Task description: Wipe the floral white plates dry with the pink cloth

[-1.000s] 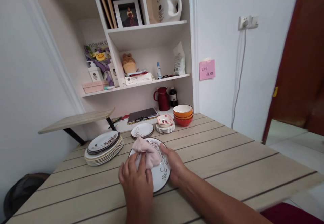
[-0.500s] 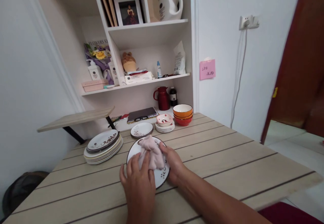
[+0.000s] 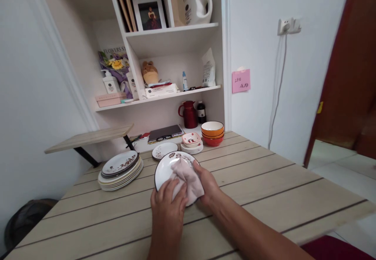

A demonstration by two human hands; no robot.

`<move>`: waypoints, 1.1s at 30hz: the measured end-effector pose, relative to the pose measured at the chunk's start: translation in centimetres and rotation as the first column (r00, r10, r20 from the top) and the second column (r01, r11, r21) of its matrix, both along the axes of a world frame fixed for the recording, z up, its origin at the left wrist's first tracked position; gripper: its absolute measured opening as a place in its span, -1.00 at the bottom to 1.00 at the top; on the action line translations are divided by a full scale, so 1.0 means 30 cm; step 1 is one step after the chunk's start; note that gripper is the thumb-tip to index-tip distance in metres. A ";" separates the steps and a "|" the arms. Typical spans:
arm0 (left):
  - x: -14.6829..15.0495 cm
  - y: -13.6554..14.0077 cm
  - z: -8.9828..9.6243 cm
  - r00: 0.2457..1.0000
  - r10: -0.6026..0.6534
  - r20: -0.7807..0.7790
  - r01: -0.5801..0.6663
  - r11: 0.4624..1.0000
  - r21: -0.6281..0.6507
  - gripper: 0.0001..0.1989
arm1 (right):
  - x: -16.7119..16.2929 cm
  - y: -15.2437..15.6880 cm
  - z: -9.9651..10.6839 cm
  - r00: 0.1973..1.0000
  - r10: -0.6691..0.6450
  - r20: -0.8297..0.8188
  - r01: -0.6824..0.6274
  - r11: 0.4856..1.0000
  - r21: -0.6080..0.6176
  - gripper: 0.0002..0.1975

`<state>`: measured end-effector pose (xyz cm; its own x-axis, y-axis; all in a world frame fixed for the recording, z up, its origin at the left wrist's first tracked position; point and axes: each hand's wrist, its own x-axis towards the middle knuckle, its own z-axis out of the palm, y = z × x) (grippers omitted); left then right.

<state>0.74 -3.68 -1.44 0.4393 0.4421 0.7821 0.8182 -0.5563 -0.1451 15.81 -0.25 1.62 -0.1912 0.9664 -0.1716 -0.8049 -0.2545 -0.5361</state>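
Observation:
A white plate [image 3: 164, 168] with a dark rim and a brown floral pattern is held tilted above the table. My right hand [image 3: 207, 185] grips its right edge, thumb on the face and fingers behind. Over the plate's face lies a crumpled pale pink cloth [image 3: 188, 179]. My left hand [image 3: 169, 200] presses the cloth against the plate's lower part, its fingers bent into the fabric. The cloth hides the plate's lower right side.
Stacked plates [image 3: 120, 172] stand at the left, smaller plates [image 3: 164, 150] behind. Small dishes [image 3: 192, 144] and orange and red bowls [image 3: 212, 132] sit at the table's back. A raised wooden shelf [image 3: 91, 138] is at the left; a red jug [image 3: 189, 115] stands below the wall shelves.
The plate has moved slightly up and right, and its pattern now shows at the top. My left hand and the cloth have slid right and lower on the plate.

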 end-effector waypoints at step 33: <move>0.033 -0.016 0.026 0.993 -0.046 -0.113 0.041 0.998 -0.047 -0.62 | -0.038 -0.031 0.013 0.982 -0.107 0.156 0.110 0.994 -0.016 -0.74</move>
<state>1.75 -4.15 -0.67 0.5439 0.4540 0.7058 0.7726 -0.5993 -0.2098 14.68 -1.17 2.01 -0.0549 0.9751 -0.2148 -0.7365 -0.1848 -0.6507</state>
